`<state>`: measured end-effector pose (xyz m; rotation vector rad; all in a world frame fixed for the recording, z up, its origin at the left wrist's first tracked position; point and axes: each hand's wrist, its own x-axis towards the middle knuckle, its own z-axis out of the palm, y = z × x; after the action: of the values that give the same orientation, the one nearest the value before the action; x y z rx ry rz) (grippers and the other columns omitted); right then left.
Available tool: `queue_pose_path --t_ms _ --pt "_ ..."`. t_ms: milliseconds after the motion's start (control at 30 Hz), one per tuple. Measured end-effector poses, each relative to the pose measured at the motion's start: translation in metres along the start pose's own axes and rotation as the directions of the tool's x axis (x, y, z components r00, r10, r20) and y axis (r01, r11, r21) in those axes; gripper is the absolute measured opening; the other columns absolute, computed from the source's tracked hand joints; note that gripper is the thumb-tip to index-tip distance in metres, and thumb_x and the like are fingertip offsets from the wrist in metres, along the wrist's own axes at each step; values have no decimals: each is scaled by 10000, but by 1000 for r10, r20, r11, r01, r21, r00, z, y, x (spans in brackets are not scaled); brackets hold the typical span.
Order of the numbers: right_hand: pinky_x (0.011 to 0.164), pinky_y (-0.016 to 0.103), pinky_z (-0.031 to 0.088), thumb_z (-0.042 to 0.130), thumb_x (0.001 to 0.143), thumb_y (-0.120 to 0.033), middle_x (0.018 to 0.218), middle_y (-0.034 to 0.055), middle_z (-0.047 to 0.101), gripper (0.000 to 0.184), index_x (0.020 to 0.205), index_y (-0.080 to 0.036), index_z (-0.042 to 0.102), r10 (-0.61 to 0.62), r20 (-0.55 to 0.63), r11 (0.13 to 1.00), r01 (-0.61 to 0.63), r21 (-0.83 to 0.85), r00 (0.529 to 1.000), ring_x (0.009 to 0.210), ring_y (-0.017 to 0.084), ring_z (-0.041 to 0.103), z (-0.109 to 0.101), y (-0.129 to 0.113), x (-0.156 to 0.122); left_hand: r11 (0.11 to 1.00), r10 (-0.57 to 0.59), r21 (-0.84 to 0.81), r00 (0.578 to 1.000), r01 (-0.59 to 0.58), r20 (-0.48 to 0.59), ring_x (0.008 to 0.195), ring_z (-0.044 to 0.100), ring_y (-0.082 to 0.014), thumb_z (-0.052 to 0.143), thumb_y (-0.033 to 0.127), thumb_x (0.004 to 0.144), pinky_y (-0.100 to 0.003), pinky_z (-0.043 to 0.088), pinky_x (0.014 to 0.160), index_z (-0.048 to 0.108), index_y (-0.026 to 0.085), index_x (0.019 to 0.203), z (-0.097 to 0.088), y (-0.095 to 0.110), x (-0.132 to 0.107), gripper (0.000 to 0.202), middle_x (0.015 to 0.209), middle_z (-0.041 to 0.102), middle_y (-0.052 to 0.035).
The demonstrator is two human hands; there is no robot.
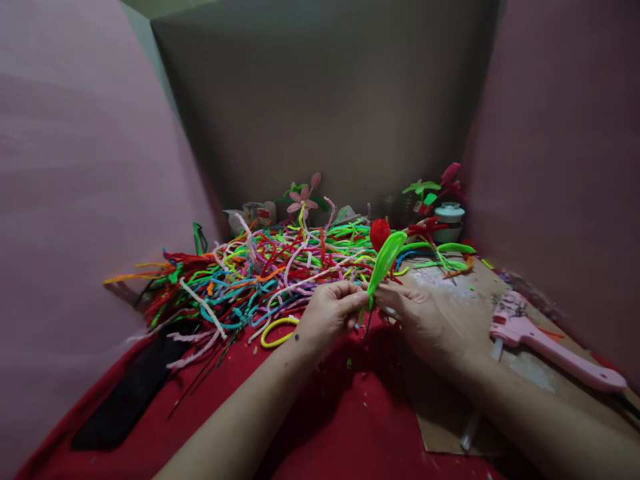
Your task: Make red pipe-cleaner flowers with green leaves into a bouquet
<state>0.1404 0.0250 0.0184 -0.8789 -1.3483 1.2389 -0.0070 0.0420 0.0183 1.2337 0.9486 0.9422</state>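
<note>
A bright green pipe-cleaner leaf [386,261] stands upright and tilted right at the middle of the head view. My left hand [334,308] pinches its lower end between thumb and finger. From the other side, my right hand [407,310] has its fingers closed at the same base, where a thin dark stem [369,325] hangs down. Part of the right fingertips is hidden behind the leaf and the hand. Just behind the leaf is a red fuzzy ball [380,235]. A large tangle of coloured pipe cleaners [280,267] lies beyond my left hand.
A pink glue gun [555,347] lies on a brown board [440,427] at right. A black flat object [130,393] rests on the red cloth [320,427] at left. Pipe-cleaner flowers [303,200] and a lidded jar [449,220] stand at the back; pink walls flank both sides.
</note>
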Motion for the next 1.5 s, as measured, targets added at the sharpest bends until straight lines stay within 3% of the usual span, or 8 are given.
queue_pose_path --t_ms 300,500,667,867,967,1067,1200,1500 --pt "542 238 383 592 759 -320 570 -9 546 217 632 -151 642 49 105 949 -79 305 993 563 112 467 -1 25 3 959 -69 -256 976 122 209 323 258 -4 607 337 757 -134 188 304 543 147 872 6 -5 -2 231 579 550 22" --pt "558 231 395 629 723 -299 588 -1 569 165 715 -142 683 77 134 921 -122 370 988 580 110 490 0 24 2 984 -35 -172 999 37 20 315 258 -11 567 361 779 -148 151 314 527 162 846 17 -7 -5 214 540 499 57" --pt "562 242 376 684 676 -335 588 -6 571 170 678 -165 686 66 17 931 -68 358 998 563 110 457 4 19 0 962 192 230 967 -151 -170 425 343 -37 516 306 801 -170 271 416 558 152 775 24 -9 -12 162 588 497 45" --pt "654 293 415 670 701 -360 723 21 657 186 768 -189 705 51 -65 937 -26 348 997 663 154 549 7 24 -2 441 531 860 847 -258 -18 636 525 -138 455 257 840 -241 353 585 557 177 910 23 -17 -19 148 786 605 -48" --pt "733 315 420 654 718 -365 762 30 670 202 788 -185 713 43 -82 952 -17 304 996 779 187 575 9 22 -4 122 534 977 841 -176 85 664 552 -180 340 228 885 -270 333 574 551 158 890 22 -22 -16 223 791 609 -94" --pt "774 319 414 639 726 -370 770 32 666 210 751 -176 715 18 -73 979 -3 202 997 827 195 563 9 13 -5 -11 509 985 847 -174 156 634 547 -178 266 200 903 -275 316 560 542 158 856 19 -23 -15 283 746 599 -90" --pt "800 321 416 615 742 -351 735 19 658 208 677 -175 705 -13 -11 995 14 100 1000 783 179 558 8 0 -5 63 524 975 838 -214 150 660 549 -160 258 207 909 -252 327 600 527 173 827 16 -20 -17 283 746 597 -75" --pt "893 372 409 609 746 -254 899 13 706 219 936 -230 715 -51 33 998 50 25 998 912 210 597 1 11 -2 539 510 789 860 -295 -27 530 414 -97 392 234 865 -209 297 564 477 196 680 17 -10 -20 207 588 460 25"
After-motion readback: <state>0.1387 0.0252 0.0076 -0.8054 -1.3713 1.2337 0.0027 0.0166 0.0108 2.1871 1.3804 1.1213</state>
